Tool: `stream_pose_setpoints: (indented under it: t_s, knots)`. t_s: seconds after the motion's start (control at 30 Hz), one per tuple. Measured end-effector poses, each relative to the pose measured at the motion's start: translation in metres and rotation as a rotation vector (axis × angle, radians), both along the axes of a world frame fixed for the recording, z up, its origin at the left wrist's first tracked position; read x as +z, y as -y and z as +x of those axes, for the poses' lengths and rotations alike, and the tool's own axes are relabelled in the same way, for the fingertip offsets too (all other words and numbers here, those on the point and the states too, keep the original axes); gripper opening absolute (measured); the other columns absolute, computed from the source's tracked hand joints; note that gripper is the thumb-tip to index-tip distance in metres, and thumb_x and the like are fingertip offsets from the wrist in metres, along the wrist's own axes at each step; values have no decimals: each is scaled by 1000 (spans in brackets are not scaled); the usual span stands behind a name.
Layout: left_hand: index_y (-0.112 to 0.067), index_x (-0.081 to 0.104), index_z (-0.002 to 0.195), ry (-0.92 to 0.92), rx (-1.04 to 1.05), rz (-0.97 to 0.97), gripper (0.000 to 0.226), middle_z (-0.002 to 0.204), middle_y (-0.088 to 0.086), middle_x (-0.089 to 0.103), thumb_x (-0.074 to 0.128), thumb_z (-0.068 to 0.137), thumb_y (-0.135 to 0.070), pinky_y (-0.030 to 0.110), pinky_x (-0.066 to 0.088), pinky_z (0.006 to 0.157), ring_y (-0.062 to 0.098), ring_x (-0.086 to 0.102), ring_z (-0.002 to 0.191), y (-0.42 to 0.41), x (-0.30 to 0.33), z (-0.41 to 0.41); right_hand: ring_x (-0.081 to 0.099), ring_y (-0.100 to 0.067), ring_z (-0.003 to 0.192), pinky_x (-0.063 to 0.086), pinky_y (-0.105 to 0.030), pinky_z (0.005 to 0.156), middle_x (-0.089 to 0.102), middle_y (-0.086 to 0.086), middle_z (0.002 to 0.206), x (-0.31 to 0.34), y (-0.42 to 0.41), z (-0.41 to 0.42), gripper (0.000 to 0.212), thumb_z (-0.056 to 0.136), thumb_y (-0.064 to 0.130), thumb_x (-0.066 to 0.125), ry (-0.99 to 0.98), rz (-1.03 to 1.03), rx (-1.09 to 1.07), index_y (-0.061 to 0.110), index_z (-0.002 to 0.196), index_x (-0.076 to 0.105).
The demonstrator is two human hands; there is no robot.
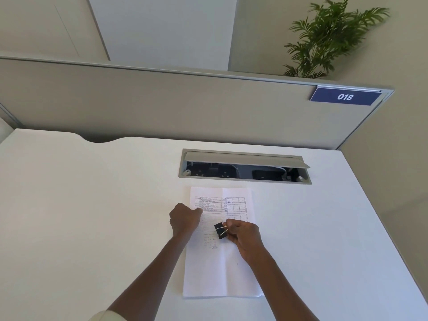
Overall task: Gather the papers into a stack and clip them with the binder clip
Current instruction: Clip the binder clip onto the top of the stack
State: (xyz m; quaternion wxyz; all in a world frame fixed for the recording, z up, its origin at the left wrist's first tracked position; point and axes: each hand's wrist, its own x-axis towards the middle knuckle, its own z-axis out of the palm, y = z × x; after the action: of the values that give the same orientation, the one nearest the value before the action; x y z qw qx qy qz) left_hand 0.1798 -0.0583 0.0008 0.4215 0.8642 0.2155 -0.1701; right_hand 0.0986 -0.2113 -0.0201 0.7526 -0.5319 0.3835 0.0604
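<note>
right hand (243, 235) pinching the clip, stack not clipped yet

my right hand is pinching the black binder clip (220, 230) by its wire handles, fingers curled round them, and is holding it over the middle of the papers (220, 269). can't tell from this angle whether the clip mouth is squeezed apart or closed. it isn't biting any edge of the sheets.

my left hand (184, 218) is sitting at the left edge of the papers, near the printed table on the top sheet. fingers are curled under, thumb side is touching the sheet edge. can't tell if it's gripping the edge or just pressing it down.

status as i'm reading it:
- gathering: looking done. the sheets are lying as one pile on the white desk (92, 205), just in front of the cable tray (245, 166). a few lower sheets are peeking out at the bottom right corner, so alignment is slightly off.
- clipping: not done. the clip is in hand, hovering mid-page rather than at an edge.

what's left, my guess: squaring up that bottom corner, moving the clip to an edge of the pile, squeezing the handles to spread it, sliding it over all the sheets, letting go.
</note>
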Motion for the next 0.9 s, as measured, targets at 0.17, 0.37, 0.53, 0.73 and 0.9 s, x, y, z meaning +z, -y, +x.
stream_pose_setpoints:
  t_s: [0.17, 0.37, 0.53, 0.73, 0.9]
  knots:
    - [-4, 61, 95, -67, -96, 75, 44, 99, 13, 67, 72, 74, -41, 34, 47, 70, 33, 61, 101, 10, -5, 8, 69, -38, 96, 56, -46, 92, 71, -27, 102, -3, -1, -2, 9, 86, -12, 63, 13, 5, -22, -10, 89, 72]
    - [-3, 62, 100, -118, -118, 130, 43, 107, 15, 64, 72, 77, -38, 38, 49, 84, 32, 52, 113, 14, -4, 10, 70, -34, 91, 58, -41, 86, 71, -27, 103, -3, 0, -3, 13, 85, -10, 66, 36, 7, -23, -13, 97, 70]
    - [-3, 57, 116, -155, -66, 87, 50, 124, 20, 51, 67, 80, -35, 37, 46, 82, 36, 49, 117, 13, -9, 8, 70, -34, 91, 58, -39, 84, 72, -25, 99, -1, -1, -4, 11, 85, -9, 67, 47, 16, -15, -10, 95, 72]
    - [5, 41, 126, -76, 3, 30, 45, 126, 19, 54, 56, 90, -18, 45, 51, 90, 38, 56, 115, 22, -8, 4, 71, -31, 89, 59, -36, 81, 74, -20, 95, 2, -1, -5, 9, 84, -8, 68, 41, 15, -7, -4, 90, 73]
    - [9, 61, 114, 27, -3, -24, 29, 119, 24, 64, 42, 95, -2, 43, 50, 90, 39, 60, 113, 15, -7, 22, 70, -29, 87, 59, -31, 74, 74, -17, 92, 5, -1, -5, 9, 85, -7, 68, 36, 11, -3, -2, 91, 73]
